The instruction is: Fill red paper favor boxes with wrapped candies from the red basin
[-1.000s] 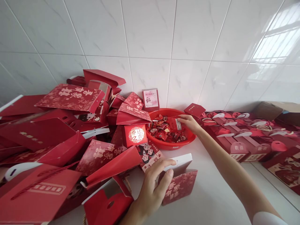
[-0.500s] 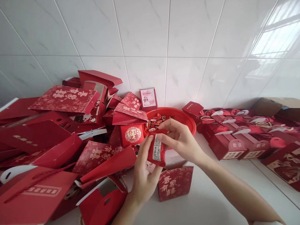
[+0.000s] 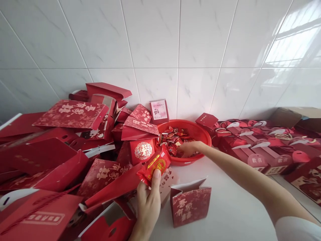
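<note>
In my left hand [image 3: 150, 204] is a shiny red candy packet [image 3: 155, 165] with gold printing, pinched under the thumb. My right hand [image 3: 188, 149] reaches down into a red plastic basket [image 3: 206, 135], among many small wrapped candies [image 3: 173, 138]. Its fingertips are sunk among the wrappers, so I cannot make out whether they grip any. Just right of my left hand, a dark red gift box [image 3: 192, 207] with pale lettering stands upright, its top open. A square red box [image 3: 142, 150] with a round white emblem lies between the packet and the basket.
A heap of red gift boxes [image 3: 50, 167] covers the left side. Rows of closed red boxes with handles [image 3: 255, 147] stand at the right, near a brown cardboard box [image 3: 286, 116]. A small pink-fronted box [image 3: 159, 110] leans against the tiled wall [image 3: 155, 40].
My right hand has let go of the packet and moved into the basket. My left hand keeps the packet, turned so that its gold-printed face shows and tilted over to the left.
</note>
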{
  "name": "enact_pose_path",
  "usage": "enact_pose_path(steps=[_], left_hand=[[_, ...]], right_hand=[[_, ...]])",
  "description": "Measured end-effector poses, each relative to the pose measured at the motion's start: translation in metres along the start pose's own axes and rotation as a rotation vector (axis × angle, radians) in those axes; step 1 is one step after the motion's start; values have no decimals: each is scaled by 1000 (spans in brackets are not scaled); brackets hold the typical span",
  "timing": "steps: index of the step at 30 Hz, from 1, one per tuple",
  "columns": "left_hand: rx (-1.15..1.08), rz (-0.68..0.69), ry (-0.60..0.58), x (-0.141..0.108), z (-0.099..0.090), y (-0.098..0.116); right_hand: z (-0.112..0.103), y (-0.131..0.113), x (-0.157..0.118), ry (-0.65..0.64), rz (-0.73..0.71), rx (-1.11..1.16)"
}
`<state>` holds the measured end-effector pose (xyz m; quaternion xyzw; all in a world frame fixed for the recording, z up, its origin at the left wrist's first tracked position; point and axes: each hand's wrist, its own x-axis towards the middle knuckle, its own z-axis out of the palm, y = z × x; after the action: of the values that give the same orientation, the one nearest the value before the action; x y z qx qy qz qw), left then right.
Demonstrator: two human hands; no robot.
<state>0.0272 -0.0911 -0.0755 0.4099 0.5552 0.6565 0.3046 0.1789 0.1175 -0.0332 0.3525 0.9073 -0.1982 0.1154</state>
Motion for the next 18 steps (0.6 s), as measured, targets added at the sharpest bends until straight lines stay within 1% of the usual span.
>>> enact_pose_path(steps=[1, 2, 5, 8, 10, 12, 15, 16, 18], left_hand=[[-11, -21, 15, 0, 0, -1], [-20, -38, 35, 0, 0, -2], [-47, -67, 76, -1, 2, -2], [-49, -129, 115, -2, 2, 2], [-27, -193, 130, -2, 1, 4], [-25, -232, 136, -1, 1, 4], [-49, -275, 167, 1, 1, 3], [-53, -290, 173, 2, 2, 2], [-65, -302, 170, 3, 3, 2]], right_hand=[[6, -4, 6, -42, 8, -44], [12, -7, 12, -46, 9, -67], [20, -14, 23, -17, -34, -54], [15, -10, 25, -31, -100, 30], [9, -1, 24, 8, -131, 97], [4, 9, 20, 100, -173, 276], [1, 23, 13, 225, -226, 745], [1, 27, 10, 238, -220, 890], [3, 31, 4, 233, -172, 1090]])
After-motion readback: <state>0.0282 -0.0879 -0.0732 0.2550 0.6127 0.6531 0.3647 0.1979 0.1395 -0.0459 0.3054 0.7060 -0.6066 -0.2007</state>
